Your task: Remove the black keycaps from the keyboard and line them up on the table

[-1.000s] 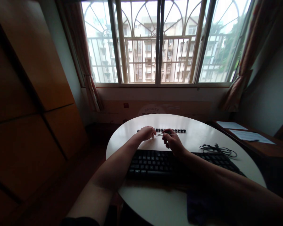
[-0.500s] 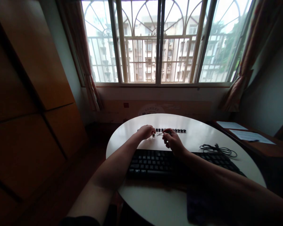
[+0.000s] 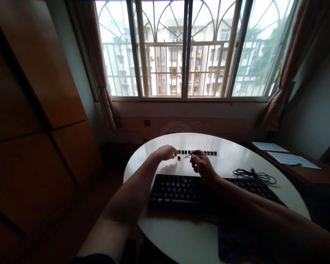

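Note:
My left hand (image 3: 167, 152) reaches over the far part of the table, fingertips pinched together at the left end of a row of black keycaps (image 3: 186, 151). What those fingertips hold, if anything, is too small to make out. One loose keycap (image 3: 179, 158) lies on the table just right of them, in front of the row. Closed around a thin wire tool, apparently a keycap puller (image 3: 186, 157), my right hand (image 3: 202, 164) has the tool's light tips pointing left. Under my right forearm lies a black keyboard (image 3: 176, 189); the forearm hides its middle.
The keyboard rests on a round white table (image 3: 145, 161). A coiled black cable (image 3: 254, 175) sits behind its right part. Dark cloth (image 3: 231, 238) lies at the near edge. On the right, a brown surface bears papers (image 3: 293, 160). A window stands beyond.
My left hand has drawn slightly left, away from the loose keycap, uncovering it and more of the row. My right hand has hardly moved.

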